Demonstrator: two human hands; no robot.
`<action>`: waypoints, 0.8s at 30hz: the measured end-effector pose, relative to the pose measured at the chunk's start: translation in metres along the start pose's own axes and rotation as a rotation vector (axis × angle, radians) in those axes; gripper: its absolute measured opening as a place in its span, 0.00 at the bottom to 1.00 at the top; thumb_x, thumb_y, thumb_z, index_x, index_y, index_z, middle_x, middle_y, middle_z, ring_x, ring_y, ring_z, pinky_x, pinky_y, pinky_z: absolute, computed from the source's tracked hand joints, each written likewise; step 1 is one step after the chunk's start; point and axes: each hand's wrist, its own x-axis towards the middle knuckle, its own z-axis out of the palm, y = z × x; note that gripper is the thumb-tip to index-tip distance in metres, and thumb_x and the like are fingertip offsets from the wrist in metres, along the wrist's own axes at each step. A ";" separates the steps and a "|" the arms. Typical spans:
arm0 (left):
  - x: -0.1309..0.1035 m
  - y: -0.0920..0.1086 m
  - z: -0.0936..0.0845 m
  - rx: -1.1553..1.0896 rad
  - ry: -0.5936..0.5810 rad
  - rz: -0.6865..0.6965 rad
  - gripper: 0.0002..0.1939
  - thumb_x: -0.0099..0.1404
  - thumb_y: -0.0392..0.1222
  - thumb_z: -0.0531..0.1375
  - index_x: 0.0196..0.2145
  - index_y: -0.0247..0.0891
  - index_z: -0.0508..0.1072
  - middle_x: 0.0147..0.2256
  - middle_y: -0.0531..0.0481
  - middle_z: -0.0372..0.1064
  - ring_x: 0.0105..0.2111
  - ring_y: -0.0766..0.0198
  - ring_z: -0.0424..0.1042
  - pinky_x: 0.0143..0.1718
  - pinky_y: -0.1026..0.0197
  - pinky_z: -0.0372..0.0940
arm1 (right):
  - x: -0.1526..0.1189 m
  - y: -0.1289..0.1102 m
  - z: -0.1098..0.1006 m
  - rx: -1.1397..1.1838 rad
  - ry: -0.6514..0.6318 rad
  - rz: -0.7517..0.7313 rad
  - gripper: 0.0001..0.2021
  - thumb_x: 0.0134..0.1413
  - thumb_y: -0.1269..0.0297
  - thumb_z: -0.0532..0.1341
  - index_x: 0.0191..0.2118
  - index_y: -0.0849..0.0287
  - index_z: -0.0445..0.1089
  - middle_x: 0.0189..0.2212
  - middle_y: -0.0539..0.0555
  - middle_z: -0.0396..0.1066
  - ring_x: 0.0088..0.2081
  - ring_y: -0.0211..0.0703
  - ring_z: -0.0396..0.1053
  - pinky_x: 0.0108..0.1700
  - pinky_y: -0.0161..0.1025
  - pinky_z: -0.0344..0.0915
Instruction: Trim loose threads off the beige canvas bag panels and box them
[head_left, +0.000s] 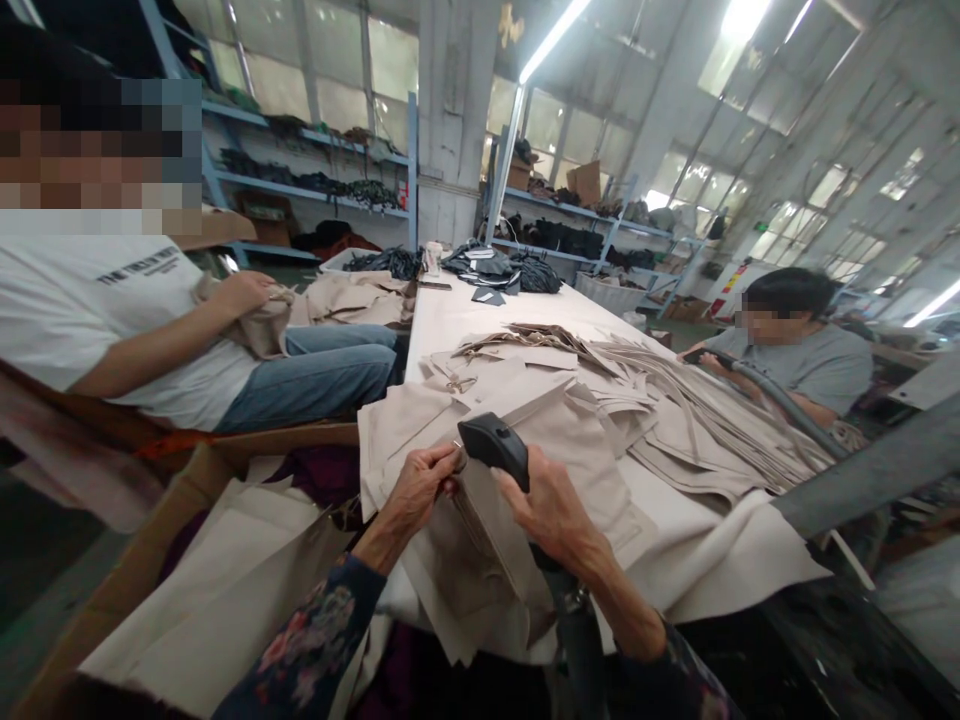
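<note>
My right hand is wrapped round a black hand-held thread trimmer with a thick dark hose running down from its grip. The trimmer's head points left, close to the fingertips of my left hand. Those fingers are closed in a pinch on the edge of a beige fabric piece, which hangs down between my hands over the table's near edge. Beneath and beyond lies a spread pile of similar beige fabric pieces, some with stitched edges.
A white-topped table stretches away, with dark fabric pieces at its far end. A cardboard box holding pale cloth stands at left. One person sits left holding beige cloth; another person works at right. A grey bar crosses the right side.
</note>
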 end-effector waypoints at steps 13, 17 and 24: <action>-0.004 -0.010 -0.001 -0.037 0.035 -0.013 0.13 0.53 0.46 0.63 0.26 0.31 0.74 0.23 0.52 0.64 0.17 0.76 0.54 0.17 0.70 0.52 | 0.013 -0.005 -0.002 -0.040 -0.001 0.016 0.12 0.58 0.58 0.53 0.36 0.64 0.63 0.27 0.59 0.71 0.28 0.45 0.70 0.28 0.35 0.55; -0.001 -0.017 -0.004 -0.010 0.086 -0.016 0.13 0.52 0.47 0.63 0.22 0.32 0.71 0.20 0.54 0.62 0.16 0.75 0.55 0.17 0.69 0.53 | 0.000 0.006 -0.026 0.053 -0.014 0.069 0.13 0.58 0.56 0.52 0.37 0.63 0.64 0.24 0.56 0.70 0.26 0.42 0.68 0.27 0.34 0.56; 0.000 -0.019 -0.002 -0.007 0.060 -0.009 0.12 0.52 0.46 0.63 0.24 0.32 0.73 0.20 0.54 0.62 0.16 0.74 0.55 0.16 0.69 0.52 | -0.024 0.009 -0.015 -0.003 -0.079 0.029 0.12 0.57 0.59 0.52 0.37 0.63 0.64 0.24 0.56 0.70 0.26 0.43 0.67 0.27 0.35 0.56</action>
